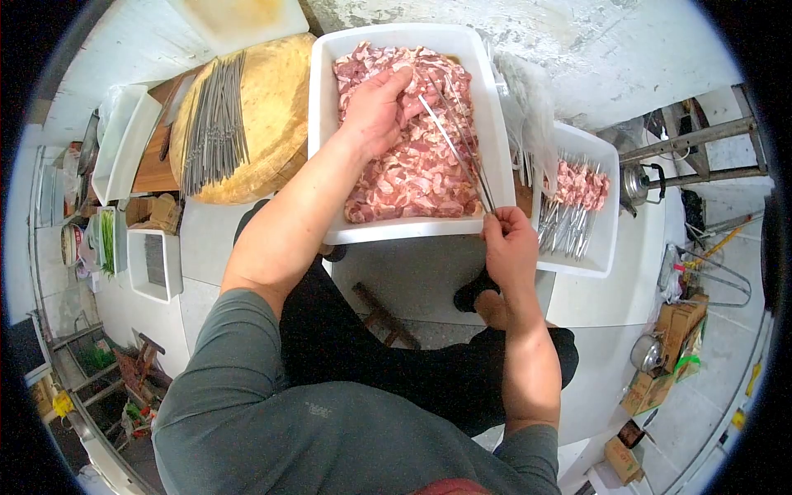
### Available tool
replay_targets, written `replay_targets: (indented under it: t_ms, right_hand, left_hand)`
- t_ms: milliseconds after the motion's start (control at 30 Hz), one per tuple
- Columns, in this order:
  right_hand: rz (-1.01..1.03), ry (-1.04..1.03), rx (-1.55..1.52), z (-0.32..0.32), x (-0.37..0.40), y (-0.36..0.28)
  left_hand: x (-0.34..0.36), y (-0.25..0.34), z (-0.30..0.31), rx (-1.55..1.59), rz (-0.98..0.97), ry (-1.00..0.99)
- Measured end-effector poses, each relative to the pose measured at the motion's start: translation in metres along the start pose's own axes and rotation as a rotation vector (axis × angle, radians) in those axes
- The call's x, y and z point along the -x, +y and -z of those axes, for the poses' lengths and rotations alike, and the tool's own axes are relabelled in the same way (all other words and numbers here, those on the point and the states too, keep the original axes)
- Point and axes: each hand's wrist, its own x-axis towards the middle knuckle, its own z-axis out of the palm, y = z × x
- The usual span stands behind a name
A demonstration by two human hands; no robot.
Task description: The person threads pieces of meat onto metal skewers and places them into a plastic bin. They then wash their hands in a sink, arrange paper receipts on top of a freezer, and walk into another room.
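A white plastic tub holds a thick layer of raw cut meat. My left hand is over the meat in the upper middle of the tub, palm partly turned up, its fingers curled around some meat pieces. The fingertips are partly hidden. At the tub's lower right corner, my right hand pinches the near ends of several thin metal skewers. They slant up and left over the meat, fanning apart toward their far ends near my left hand.
To the left, many flat skewers lie on a round wooden chopping block. A white tray at right holds threaded meat skewers. A clear plastic bag hangs between tub and tray. A kettle stands beyond.
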Motion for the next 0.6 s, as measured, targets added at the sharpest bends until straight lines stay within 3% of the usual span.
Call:
replay_targets:
  t_ms: [600]
  right_hand:
    - [-0.020,0.015,-0.034,-0.0054,0.0017,0.0027]
  left_hand:
    - [0.0029,-0.0051,-0.0034,-0.082,-0.061,-0.034]
